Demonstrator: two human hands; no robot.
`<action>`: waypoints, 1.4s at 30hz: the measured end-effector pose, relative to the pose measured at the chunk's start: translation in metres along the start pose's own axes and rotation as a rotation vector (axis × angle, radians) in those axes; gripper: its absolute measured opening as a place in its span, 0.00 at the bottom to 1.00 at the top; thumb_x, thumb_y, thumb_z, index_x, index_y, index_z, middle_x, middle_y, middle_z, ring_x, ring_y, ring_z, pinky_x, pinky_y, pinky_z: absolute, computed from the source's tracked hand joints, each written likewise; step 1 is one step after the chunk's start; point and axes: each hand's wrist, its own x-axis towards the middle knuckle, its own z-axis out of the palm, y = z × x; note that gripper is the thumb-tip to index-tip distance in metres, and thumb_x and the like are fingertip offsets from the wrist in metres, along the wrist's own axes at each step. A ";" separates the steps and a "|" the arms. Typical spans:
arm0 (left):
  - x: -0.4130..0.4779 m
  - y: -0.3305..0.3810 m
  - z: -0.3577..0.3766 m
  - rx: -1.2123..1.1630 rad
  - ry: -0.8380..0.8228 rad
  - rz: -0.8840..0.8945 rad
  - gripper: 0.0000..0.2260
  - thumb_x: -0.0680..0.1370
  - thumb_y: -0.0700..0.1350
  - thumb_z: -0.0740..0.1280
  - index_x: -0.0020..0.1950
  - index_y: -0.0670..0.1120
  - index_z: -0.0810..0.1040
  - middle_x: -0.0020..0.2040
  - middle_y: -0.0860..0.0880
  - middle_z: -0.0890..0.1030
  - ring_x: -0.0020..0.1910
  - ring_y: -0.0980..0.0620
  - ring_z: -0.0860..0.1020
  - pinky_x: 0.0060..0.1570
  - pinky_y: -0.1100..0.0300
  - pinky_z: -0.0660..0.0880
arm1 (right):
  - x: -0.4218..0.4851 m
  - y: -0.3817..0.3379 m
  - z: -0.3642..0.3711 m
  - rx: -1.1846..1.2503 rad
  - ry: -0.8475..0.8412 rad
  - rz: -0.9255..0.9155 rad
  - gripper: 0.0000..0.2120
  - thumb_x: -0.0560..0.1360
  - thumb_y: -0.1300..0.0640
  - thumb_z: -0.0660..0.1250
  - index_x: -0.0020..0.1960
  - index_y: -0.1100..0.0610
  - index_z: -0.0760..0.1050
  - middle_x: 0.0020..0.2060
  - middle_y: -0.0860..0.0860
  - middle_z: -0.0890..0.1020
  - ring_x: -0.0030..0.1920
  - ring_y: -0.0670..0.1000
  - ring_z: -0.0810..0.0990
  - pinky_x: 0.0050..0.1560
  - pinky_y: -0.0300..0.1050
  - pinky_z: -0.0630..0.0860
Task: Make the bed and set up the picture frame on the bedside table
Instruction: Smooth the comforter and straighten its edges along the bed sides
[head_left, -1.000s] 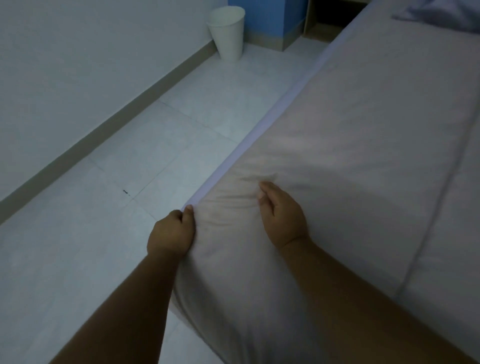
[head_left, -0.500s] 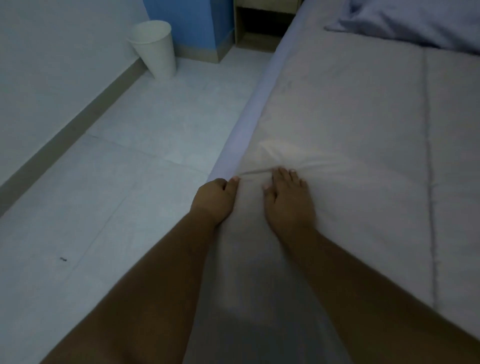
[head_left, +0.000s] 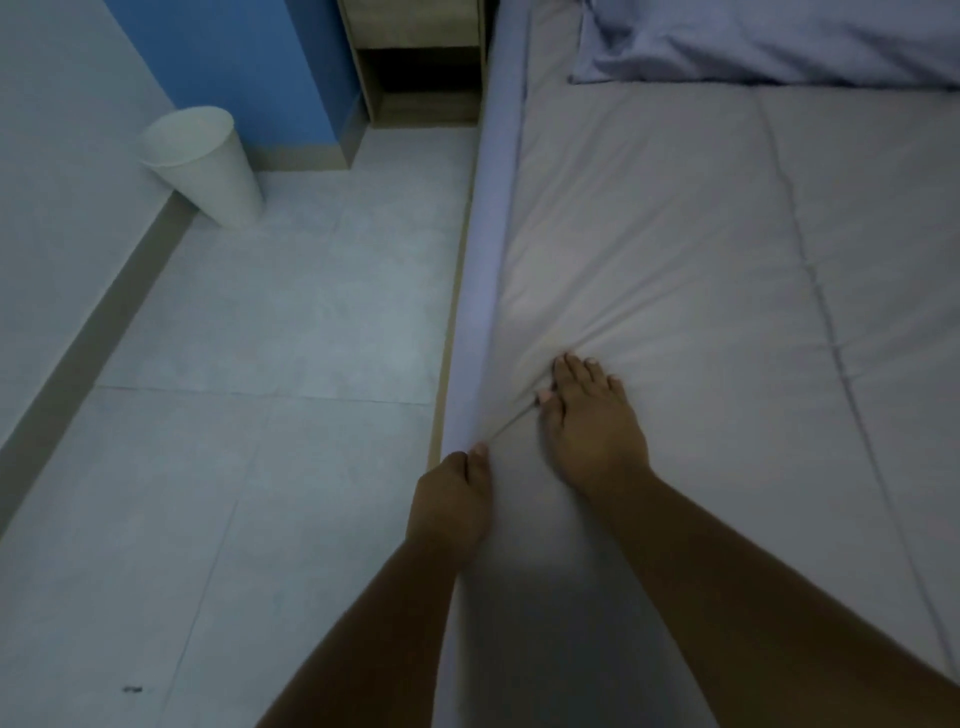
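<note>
The left hand (head_left: 451, 506) is pinching the quilt (head_left: 675, 270) edge at the mattress side, while the right hand (head_left: 592, 421) is pressing flat and open, anchoring the fabric for smoothing; no picture frame is showing.

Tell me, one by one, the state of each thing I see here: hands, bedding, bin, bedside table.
left hand: closed, pinching the cover's edge
right hand: open, flat on the cover
bed cover: spread, wrinkled near the hands
pillow: lying at the bed's head
waste bin: upright on the floor
bedside table: open shelf, dark inside
</note>
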 end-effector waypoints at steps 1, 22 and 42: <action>0.005 0.001 -0.001 0.006 -0.020 0.002 0.22 0.80 0.57 0.51 0.41 0.43 0.75 0.48 0.38 0.81 0.49 0.39 0.78 0.45 0.58 0.69 | 0.003 0.005 -0.001 -0.006 0.002 0.000 0.23 0.80 0.51 0.51 0.73 0.58 0.58 0.74 0.54 0.61 0.75 0.54 0.56 0.74 0.48 0.46; 0.284 0.164 -0.002 -0.072 -0.059 -0.015 0.33 0.79 0.61 0.48 0.64 0.35 0.72 0.65 0.33 0.72 0.65 0.38 0.71 0.66 0.52 0.65 | 0.156 0.034 -0.015 -0.020 0.125 0.158 0.24 0.80 0.48 0.49 0.74 0.56 0.57 0.74 0.53 0.61 0.75 0.53 0.56 0.74 0.47 0.45; 0.337 0.137 -0.033 -0.092 -0.221 0.182 0.24 0.80 0.57 0.53 0.52 0.39 0.78 0.55 0.36 0.80 0.54 0.38 0.76 0.49 0.57 0.70 | 0.292 0.005 -0.018 -0.050 0.123 0.323 0.25 0.81 0.46 0.48 0.75 0.55 0.52 0.76 0.51 0.55 0.76 0.50 0.49 0.74 0.44 0.40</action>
